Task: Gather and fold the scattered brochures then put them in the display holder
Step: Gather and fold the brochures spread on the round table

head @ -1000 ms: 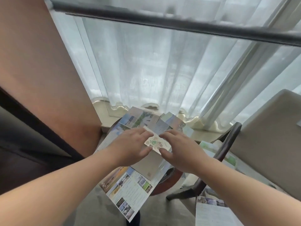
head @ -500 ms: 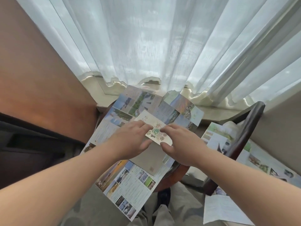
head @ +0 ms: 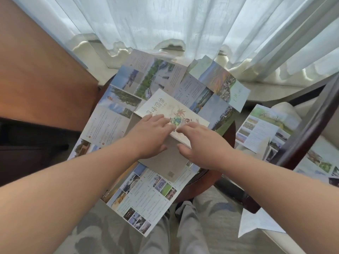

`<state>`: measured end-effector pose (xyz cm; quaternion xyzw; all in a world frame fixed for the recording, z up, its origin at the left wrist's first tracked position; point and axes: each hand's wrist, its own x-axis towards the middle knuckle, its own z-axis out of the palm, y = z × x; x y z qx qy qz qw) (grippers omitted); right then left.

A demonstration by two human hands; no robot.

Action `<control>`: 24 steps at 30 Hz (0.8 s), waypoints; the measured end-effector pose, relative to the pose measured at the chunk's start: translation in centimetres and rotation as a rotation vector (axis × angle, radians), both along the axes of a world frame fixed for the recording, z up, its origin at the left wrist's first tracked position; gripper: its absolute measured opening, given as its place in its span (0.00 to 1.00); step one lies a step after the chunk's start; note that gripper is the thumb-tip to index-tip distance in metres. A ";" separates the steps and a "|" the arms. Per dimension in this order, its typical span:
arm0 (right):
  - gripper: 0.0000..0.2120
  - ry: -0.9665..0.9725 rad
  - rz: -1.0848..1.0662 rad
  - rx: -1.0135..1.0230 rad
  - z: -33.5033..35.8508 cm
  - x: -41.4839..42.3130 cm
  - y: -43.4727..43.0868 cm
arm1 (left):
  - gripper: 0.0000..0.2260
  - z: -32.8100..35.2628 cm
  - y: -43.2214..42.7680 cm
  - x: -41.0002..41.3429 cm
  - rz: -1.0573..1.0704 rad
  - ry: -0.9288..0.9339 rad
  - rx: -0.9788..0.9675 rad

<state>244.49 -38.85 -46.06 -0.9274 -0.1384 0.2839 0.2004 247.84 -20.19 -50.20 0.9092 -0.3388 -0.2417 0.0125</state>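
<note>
Head view: the cream-covered brochure (head: 165, 110) lies atop unfolded brochures (head: 128, 99) on the round table (head: 198, 182). The left hand (head: 148, 138) and right hand (head: 201, 145) press straight, unclenched fingers on its near end. The papers hide most of the tabletop, and the palms cover the brochure's near edge.

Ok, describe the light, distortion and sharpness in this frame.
Head view: daylight through the sheer curtain backlights the scene, shadows soft; its wide-angle lens balloons the forearms at the bottom; the big title on the cream brochure cover reads clearly, small print on the unfolded brochures is blurred.
</note>
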 end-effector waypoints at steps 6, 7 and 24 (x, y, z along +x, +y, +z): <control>0.22 0.038 -0.018 0.007 -1.9 -0.3 -0.1 | 0.19 -2.0 0.1 -0.7 0.032 -0.073 -0.077; 0.23 0.042 -0.025 0.008 -2.1 -0.3 -0.1 | 0.17 -2.1 0.1 -0.7 0.023 -0.092 -0.086; 0.20 0.023 -0.136 0.094 0.8 0.6 -0.7 | 0.13 3.6 0.0 0.2 -0.152 -0.229 -0.368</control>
